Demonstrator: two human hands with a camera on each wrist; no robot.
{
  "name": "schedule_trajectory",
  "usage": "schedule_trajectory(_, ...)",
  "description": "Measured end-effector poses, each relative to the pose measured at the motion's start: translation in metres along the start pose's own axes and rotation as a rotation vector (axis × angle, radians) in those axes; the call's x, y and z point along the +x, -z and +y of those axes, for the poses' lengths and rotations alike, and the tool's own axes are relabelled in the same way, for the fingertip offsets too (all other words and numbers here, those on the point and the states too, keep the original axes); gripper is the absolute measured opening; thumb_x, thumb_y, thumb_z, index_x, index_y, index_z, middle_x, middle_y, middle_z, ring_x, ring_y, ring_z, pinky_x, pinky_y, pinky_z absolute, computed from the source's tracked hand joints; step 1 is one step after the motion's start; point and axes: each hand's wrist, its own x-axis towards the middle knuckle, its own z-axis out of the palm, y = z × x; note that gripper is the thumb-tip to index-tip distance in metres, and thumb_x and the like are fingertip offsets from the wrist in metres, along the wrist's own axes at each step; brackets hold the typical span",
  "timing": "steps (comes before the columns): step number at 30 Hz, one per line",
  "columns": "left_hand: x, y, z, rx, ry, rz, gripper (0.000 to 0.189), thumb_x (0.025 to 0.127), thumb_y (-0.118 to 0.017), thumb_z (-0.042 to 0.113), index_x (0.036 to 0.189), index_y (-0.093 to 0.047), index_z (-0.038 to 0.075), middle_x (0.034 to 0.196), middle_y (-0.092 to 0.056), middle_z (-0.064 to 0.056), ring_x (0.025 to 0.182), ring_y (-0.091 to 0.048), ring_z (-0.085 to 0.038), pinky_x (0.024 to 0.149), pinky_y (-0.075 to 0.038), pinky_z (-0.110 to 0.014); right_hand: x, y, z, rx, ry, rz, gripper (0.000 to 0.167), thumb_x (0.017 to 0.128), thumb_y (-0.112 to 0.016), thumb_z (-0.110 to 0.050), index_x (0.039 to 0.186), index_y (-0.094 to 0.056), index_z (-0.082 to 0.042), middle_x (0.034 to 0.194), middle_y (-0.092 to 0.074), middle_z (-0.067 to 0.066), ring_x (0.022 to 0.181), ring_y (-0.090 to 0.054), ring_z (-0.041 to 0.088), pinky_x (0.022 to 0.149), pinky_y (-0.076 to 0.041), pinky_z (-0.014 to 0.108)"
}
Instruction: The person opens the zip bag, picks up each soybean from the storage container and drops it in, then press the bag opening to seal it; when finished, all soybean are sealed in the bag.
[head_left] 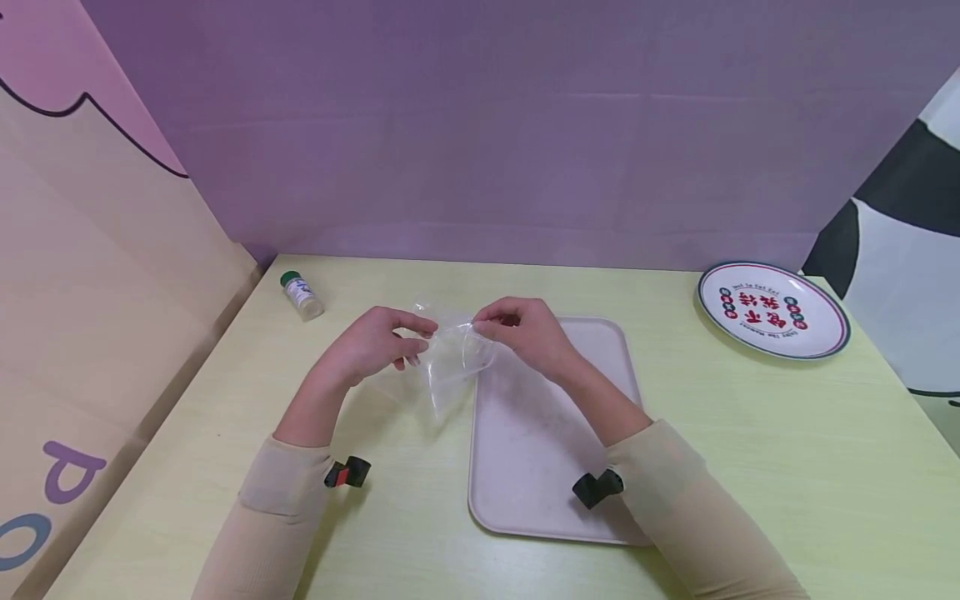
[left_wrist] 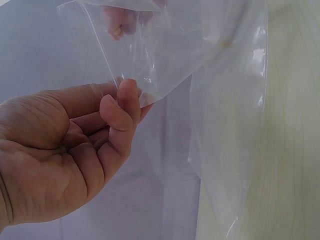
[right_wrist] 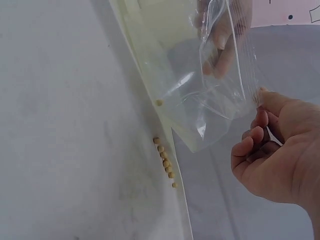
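Grip zone is above the table (head_left: 750,458). The tray (head_left: 525,467) is placed below and to the right of the grip, partly overlapped in view by the right arm. The plate (head_left: 772,311) is set well right of the grip. The clear bag (head_left: 447,358) is suspended between both hands, slack hanging below the grip. One end of the bag's edge is pinched by the left hand (head_left: 375,343); the other is pinched by the right hand (head_left: 534,336). The green-capped bottle (head_left: 302,295) is left of and beyond the left grip. Small round pellets (right_wrist: 166,163) are lined up near the tray's edge, seen past the right grip.

Step in hand, as judged: bag mouth being worked between fingertips. How far it is parted can't be told. Next move seems to call for both pinches to be kept and the two film layers separated evenly; slippage of thin film is the likely risk.
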Motion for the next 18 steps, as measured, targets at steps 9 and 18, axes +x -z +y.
schedule_trajectory(9,-0.0011,0.0007,0.0004,0.012,-0.006,0.000,0.035,0.098,-0.065,0.010,0.133,-0.067,0.005,0.124,-0.068,-0.014,0.091,-0.067,-0.038,0.087,-0.051,-0.051,-0.0027,-0.0043,-0.0029,-0.008,0.024,-0.043,0.011,0.091,-0.077,-0.018,0.100,-0.079,-0.013,0.080,-0.055,0.005,0.075,-0.049,0.020,0.060,-0.038,0.028)
schedule_trajectory(18,-0.0022,0.0010,0.0020,0.010,-0.007,-0.003,0.036,0.098,-0.065,0.010,0.133,-0.066,0.004,0.123,-0.069,-0.014,0.091,-0.067,-0.039,0.086,-0.052,-0.051,-0.0041,-0.0083,-0.0015,-0.024,0.050,-0.076,0.013,0.090,-0.078,-0.017,0.101,-0.080,-0.011,0.082,-0.055,0.006,0.077,-0.049,0.022,0.061,-0.039,0.029)
